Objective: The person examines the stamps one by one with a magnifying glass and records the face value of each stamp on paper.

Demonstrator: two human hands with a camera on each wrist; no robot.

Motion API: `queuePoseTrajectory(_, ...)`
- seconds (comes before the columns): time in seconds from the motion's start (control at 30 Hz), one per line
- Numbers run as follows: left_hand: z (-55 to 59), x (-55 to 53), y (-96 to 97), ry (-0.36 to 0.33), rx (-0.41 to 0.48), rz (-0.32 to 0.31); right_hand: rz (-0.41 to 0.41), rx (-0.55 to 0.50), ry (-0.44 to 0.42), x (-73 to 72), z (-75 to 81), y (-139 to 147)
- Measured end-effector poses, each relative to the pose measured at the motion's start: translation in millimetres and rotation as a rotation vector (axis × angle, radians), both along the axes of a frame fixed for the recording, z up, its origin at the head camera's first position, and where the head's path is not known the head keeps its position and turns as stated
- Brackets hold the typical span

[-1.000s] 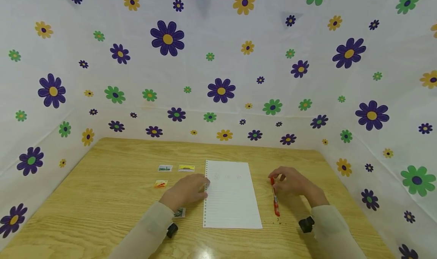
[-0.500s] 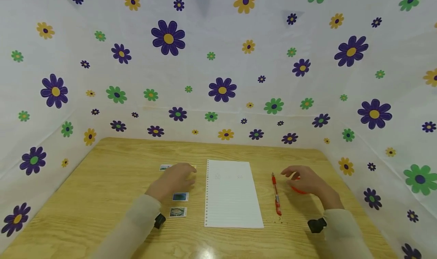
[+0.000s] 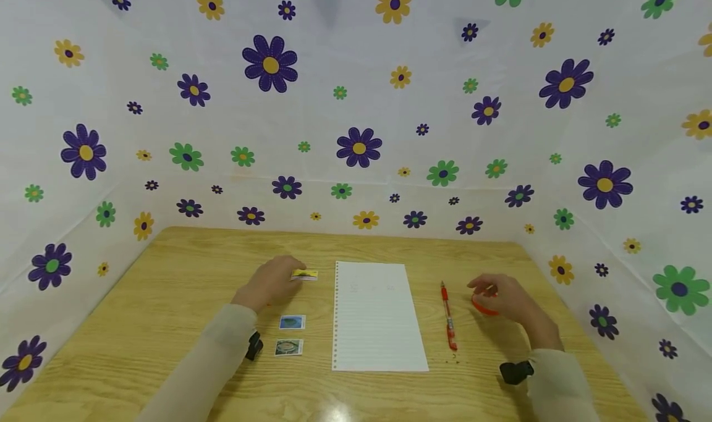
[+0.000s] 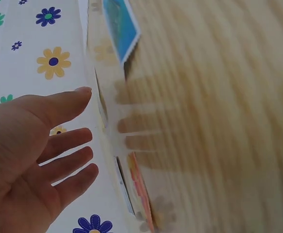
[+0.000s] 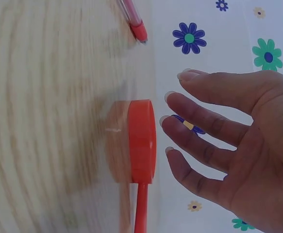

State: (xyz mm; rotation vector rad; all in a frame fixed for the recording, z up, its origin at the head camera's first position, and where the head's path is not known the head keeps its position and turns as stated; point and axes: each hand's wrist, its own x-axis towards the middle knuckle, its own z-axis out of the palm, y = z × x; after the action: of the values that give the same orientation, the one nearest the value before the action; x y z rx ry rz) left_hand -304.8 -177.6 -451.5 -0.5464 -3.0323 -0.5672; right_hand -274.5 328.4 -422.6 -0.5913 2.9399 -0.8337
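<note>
My left hand point(image 3: 271, 284) hovers over the upper stamps, fingers relaxed and holding nothing. By its fingertips lies a yellow stamp point(image 3: 308, 275); the hand hides one stamp and nearly all of an orange-red one point(image 4: 140, 189). Nearer me are a blue stamp point(image 3: 292, 322) and a grey-green stamp point(image 3: 288, 348). To the right, my right hand point(image 3: 503, 295) is held loosely curved above a red round-framed magnifying glass point(image 5: 142, 141). In the right wrist view a gap separates its fingertips from the red rim. A red pen point(image 3: 448, 317) lies left of that hand.
A lined sheet of paper point(image 3: 379, 332) with punched holes lies mid-table, faint marks near its top. Small dark crumbs point(image 3: 453, 359) sit below the pen. Flower-printed white cloth point(image 3: 311, 113) walls the wooden table point(image 3: 167, 323) at the back and sides.
My left hand has moved left from the paper's edge to above the stamps, uncovering the blue and grey-green ones. My right hand has shifted right, away from the pen, and the red magnifying glass shows.
</note>
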Motion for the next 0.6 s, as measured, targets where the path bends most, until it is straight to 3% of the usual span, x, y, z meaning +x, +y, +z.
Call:
queuePoseTrajectory(0.37,-4.4,-13.7,-2.8,-0.052,0.031,0.012,-0.053,-0.009,-0.001,1.9,-6.9,1.6)
queuePoseTrajectory(0.6,-2.7,-16.0,-2.5,-0.060,0.032,0.029,-0.081,-0.004,0.000,2.7,-6.5,6.9)
